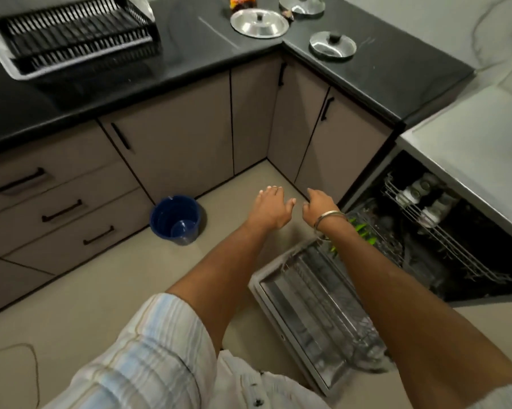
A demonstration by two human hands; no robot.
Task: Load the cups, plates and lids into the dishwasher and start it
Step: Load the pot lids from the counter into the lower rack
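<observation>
Kitchen corner, black table [190, 63] over beige cabinets, pale floor. On the table: three steel lids, one large [259, 23], one smaller to its right [332, 45], one at the top edge [302, 2], partly cut off; black dish rack [77, 31] on a grey tray at upper left. Dishwasher [443, 231] at right, door [314, 314] let down flat, wire racks visible inside; upper rack [423, 199] holds pale cup-like items, blurred. Green pieces [364, 231] show by the lower rack. Blue bucket [175, 219] stands on the floor against the drawers. Left hand [271, 206] and right hand [319, 206] reach forward side by side over the floor, near the dishwasher's corner; fingers of both loosely spread, holding nothing. Metal bangle [328, 218] on the right wrist. Striped sleeve at bottom.
</observation>
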